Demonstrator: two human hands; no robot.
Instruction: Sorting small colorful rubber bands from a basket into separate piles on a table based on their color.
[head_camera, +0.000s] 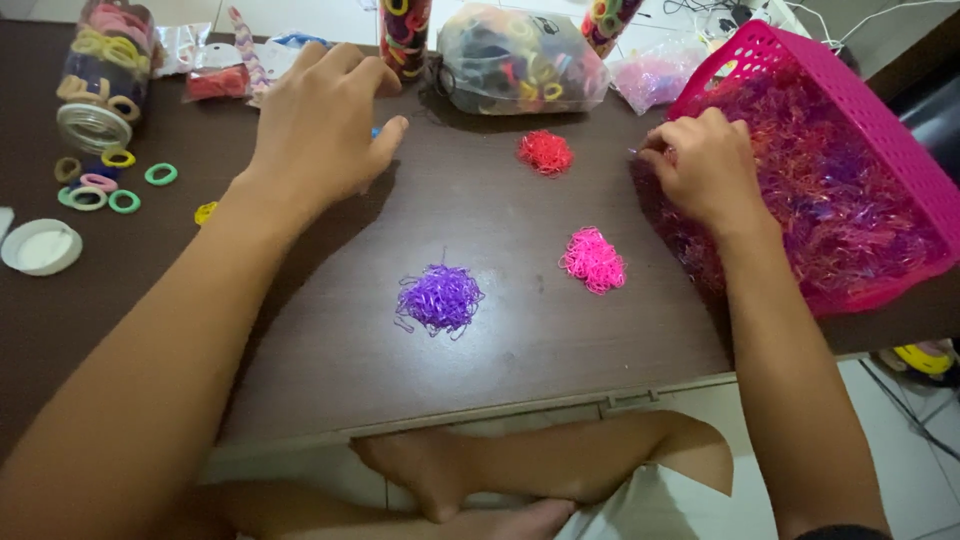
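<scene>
My left hand (325, 125) hovers palm down over the far middle of the dark table (330, 350), fingers apart, with a bit of blue showing under it. My right hand (703, 165) has its fingers pinched in the mixed pink and purple rubber bands spilling from the tilted pink basket (880, 130). Three sorted piles lie between my arms: red bands (545, 152), pink bands (593, 260) and purple bands (440, 298).
A toppled clear jar (100, 70) of hair ties lies at far left with loose rings (110, 185) and a white lid (40, 247) beside it. A clear bag (520, 60) of ties and two tubes stand at the back. My feet (480, 485) rest below the table edge.
</scene>
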